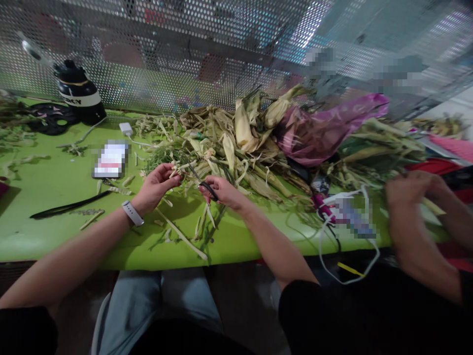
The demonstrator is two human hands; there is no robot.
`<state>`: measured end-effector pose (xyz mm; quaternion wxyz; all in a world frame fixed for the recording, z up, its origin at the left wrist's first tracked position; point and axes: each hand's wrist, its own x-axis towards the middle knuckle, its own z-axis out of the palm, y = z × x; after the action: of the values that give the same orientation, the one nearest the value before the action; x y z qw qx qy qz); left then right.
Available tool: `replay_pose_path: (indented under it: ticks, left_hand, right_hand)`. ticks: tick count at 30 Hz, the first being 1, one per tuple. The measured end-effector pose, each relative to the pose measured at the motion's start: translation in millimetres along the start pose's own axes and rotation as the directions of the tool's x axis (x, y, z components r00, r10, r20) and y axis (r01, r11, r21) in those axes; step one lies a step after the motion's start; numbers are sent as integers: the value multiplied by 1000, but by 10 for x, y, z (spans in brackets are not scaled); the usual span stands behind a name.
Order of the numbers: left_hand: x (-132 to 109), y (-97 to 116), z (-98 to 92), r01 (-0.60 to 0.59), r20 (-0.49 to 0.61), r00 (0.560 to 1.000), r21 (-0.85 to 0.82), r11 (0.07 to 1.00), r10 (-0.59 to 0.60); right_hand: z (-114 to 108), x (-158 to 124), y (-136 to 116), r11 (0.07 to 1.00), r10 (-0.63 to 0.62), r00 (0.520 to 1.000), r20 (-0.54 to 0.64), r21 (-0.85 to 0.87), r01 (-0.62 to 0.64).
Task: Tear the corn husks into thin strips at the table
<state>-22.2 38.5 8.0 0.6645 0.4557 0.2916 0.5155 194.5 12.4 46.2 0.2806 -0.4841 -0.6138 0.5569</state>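
My left hand [157,186], with a white watch on its wrist, pinches a pale strip of corn husk [176,171] over the green table [55,187]. My right hand [220,191] grips black scissors [202,181], whose blades point up toward that strip. Both hands sit at the near edge of a big pile of corn husks and stalks [244,143]. Cut husk pieces [183,236] lie on the table below my hands.
A co-worker's hands [414,192] work at the right. A purple plastic bag [325,128] lies on the pile. A phone [110,159], a white charger [126,128], a black bottle [79,93], a black strip [68,207] and white cables [347,236] are around. Perforated metal screen behind.
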Motion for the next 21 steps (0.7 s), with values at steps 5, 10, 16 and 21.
replay_pose_path:
  ticks: [5, 10, 16, 21]
  left_hand:
    - [3, -1, -12, -1, 17, 1000, 6, 1000, 1]
    - [-7, -8, 3, -9, 15, 1000, -1, 1000, 9]
    - [-21, 50, 42, 59, -86, 994, -71, 996, -65]
    - [-17, 125, 39, 112, -135, 982, -139, 984, -131]
  right_hand:
    - [-6, 21, 37, 999, -34, 999, -38, 37, 36]
    - [4, 46, 101, 998, -48, 995, -92, 46, 52]
    - [-54, 105, 173, 992, -109, 972, -207, 43, 120]
    - [-287, 145, 237, 928, -142, 928, -346, -372, 3]
